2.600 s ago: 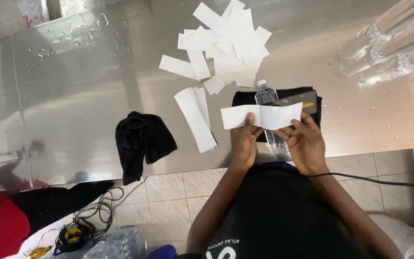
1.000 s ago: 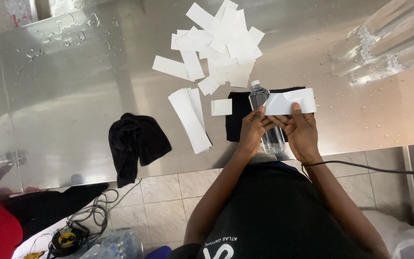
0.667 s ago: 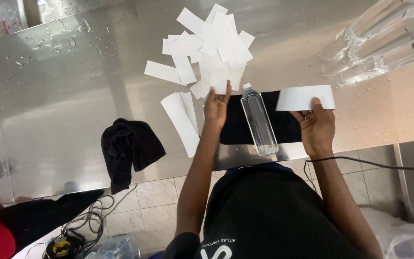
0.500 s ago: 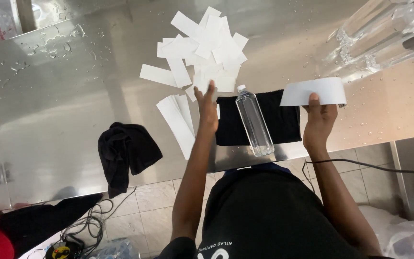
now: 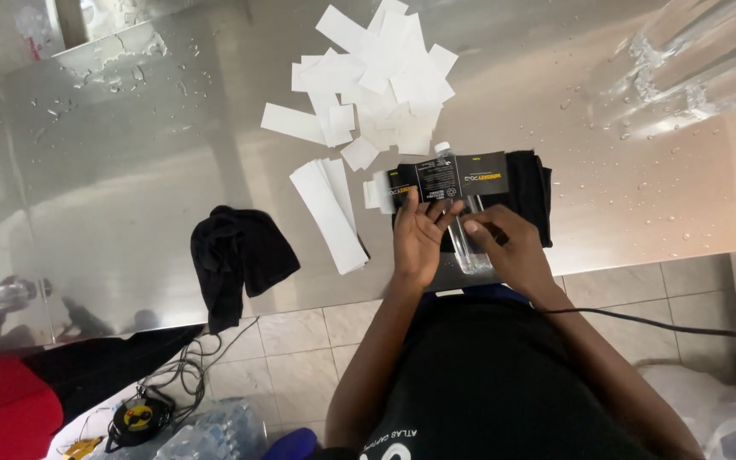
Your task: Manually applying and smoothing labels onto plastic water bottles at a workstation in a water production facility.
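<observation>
Seen from the head camera: clear bottle lying on a black cloth at the steel table's near edge. Black label stretched across its neck end, left hand with fingers spread pressing it flat, right hand pinching the lower edge, probably to keep it square. Left of the bottle, a neat stack of white strips; beyond it, loose white backing papers.

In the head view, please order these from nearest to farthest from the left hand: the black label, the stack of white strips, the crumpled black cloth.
From the left hand:
1. Black label, touching its fingertips, just above.
2. Stack of white strips, to its left.
3. Crumpled black cloth, farther left, at the table edge.
</observation>
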